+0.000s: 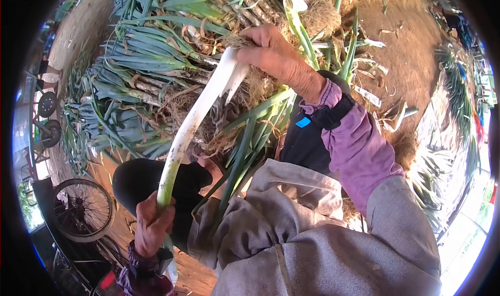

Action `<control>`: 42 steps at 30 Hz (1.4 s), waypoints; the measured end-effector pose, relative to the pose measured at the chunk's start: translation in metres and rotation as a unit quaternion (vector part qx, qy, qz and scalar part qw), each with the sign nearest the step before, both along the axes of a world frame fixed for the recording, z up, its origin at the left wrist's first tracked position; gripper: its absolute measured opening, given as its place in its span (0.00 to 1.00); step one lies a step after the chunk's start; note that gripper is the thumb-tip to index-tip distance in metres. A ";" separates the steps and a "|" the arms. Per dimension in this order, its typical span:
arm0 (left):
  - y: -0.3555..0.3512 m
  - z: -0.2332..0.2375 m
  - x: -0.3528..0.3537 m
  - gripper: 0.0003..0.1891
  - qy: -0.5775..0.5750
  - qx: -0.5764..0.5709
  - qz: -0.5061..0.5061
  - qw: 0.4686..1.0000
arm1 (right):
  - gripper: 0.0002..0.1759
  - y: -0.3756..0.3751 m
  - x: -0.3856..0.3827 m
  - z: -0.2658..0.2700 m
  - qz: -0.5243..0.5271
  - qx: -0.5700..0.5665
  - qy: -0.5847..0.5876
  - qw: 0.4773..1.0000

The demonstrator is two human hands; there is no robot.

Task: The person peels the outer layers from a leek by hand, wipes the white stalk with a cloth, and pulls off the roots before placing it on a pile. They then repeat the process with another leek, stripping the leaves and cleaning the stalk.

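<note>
A long leek [190, 127] with a white shaft runs diagonally between my hands. Low on the left, my left hand [152, 224] is wrapped round its green part. My right hand [271, 54] pinches the upper end, where brown roots [237, 41] show and a loose strip of white outer layer hangs down. Behind the leek lies a large pile of leeks [143, 54] with green leaves and rooty ends. More green leaves [255, 134] lie across my lap, below my right hand.
At the lower left stands a bicycle wheel [83, 210], with smaller wheels [48, 104] above it. Peeled scraps [368, 95] are scattered on the dirt ground [406, 51] at the right. Further bundles of leeks [435, 171] lie along the right edge.
</note>
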State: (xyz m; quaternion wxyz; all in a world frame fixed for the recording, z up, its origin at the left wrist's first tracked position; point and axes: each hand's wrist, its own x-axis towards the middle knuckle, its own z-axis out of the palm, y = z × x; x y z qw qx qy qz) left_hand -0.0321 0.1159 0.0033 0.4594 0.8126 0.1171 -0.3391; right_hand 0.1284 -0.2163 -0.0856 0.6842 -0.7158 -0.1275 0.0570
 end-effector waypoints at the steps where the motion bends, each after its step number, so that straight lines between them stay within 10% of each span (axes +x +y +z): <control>1: 0.004 0.000 0.001 0.11 0.002 0.001 0.000 1.000 | 0.16 0.001 0.001 0.001 0.013 -0.001 0.005 1.000; 6: 0.020 -0.003 0.015 0.14 0.026 -0.101 0.018 0.994 | 0.16 0.021 0.015 0.002 -0.057 0.050 -0.048 0.996; 12: 0.029 -0.003 0.018 0.17 -0.001 -0.119 0.139 0.983 | 0.15 0.058 0.031 -0.068 -0.129 -0.534 -0.079 0.832; 18: 0.032 -0.017 0.023 0.14 -0.032 -0.090 0.217 0.972 | 0.25 0.122 -0.019 -0.164 0.037 -0.368 0.072 0.926; 22: 0.030 -0.020 0.023 0.15 -0.051 -0.099 0.207 0.972 | 0.22 0.131 -0.026 -0.189 -0.076 -0.107 0.238 0.962; 27: 0.021 -0.022 0.025 0.13 -0.067 -0.129 0.189 0.971 | 0.16 0.127 -0.012 -0.217 -0.087 -0.144 0.183 0.969; 35: -0.003 -0.006 0.021 0.08 -0.082 -0.110 0.128 0.982 | 0.02 0.122 -0.018 -0.192 -0.104 -0.067 0.185 0.975; 42: -0.030 -0.005 0.021 0.08 -0.112 -0.061 0.088 0.988 | 0.05 0.060 -0.032 -0.033 -0.126 0.366 0.111 0.916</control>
